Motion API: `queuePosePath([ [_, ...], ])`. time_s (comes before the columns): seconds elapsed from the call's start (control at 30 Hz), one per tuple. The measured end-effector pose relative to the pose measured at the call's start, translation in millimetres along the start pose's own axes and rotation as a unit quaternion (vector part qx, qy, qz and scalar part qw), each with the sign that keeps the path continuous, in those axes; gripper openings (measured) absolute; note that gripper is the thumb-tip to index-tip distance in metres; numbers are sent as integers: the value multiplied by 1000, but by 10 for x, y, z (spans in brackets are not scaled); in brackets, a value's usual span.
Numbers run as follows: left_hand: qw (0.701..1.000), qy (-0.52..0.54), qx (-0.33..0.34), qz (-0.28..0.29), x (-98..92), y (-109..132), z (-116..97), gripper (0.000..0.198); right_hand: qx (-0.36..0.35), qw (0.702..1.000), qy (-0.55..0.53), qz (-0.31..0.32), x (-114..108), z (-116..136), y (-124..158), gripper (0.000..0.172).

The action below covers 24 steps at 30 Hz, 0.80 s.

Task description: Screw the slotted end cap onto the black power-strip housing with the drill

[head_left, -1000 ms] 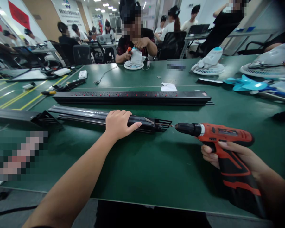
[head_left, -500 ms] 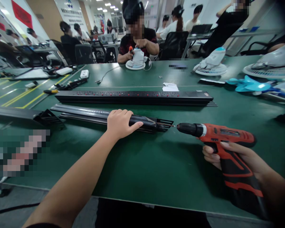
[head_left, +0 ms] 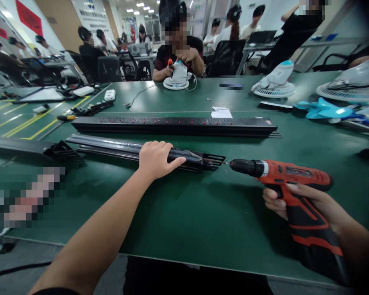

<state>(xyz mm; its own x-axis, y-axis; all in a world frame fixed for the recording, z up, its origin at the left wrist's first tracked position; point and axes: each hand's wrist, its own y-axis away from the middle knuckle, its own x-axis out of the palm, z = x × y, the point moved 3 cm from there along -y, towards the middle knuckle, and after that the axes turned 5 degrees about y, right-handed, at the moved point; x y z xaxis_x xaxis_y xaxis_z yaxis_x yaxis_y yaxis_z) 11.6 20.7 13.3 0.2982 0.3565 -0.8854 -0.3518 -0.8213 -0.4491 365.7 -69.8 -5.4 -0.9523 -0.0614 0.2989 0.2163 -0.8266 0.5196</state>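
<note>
My left hand (head_left: 156, 159) lies over a long black power strip housing (head_left: 110, 148) on the green table (head_left: 184, 221), fingers wrapped over its top near the right end. My right hand (head_left: 307, 205) grips the handle of a red and black cordless drill (head_left: 283, 174). The drill points left, and its bit tip touches the slotted end cap (head_left: 214, 160) of the housing.
A second long black power strip (head_left: 175, 125) lies parallel just behind. A third black bar (head_left: 24, 148) sits at the left. White desk fans (head_left: 273, 82) and blue fan blades (head_left: 322, 110) lie at the right. Across the table a person works on a small fan (head_left: 178, 76).
Almost nothing has changed; the view shifted slightly, and the drill stays against the housing's end with both hands in the same grip.
</note>
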Motion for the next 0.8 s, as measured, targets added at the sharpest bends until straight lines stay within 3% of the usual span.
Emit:
queuePosePath([
  [0.8, 1000, 1, 0, -1, -2, 2, 3, 69, 53, 997, -13, 61, -75, -44, -32, 29],
])
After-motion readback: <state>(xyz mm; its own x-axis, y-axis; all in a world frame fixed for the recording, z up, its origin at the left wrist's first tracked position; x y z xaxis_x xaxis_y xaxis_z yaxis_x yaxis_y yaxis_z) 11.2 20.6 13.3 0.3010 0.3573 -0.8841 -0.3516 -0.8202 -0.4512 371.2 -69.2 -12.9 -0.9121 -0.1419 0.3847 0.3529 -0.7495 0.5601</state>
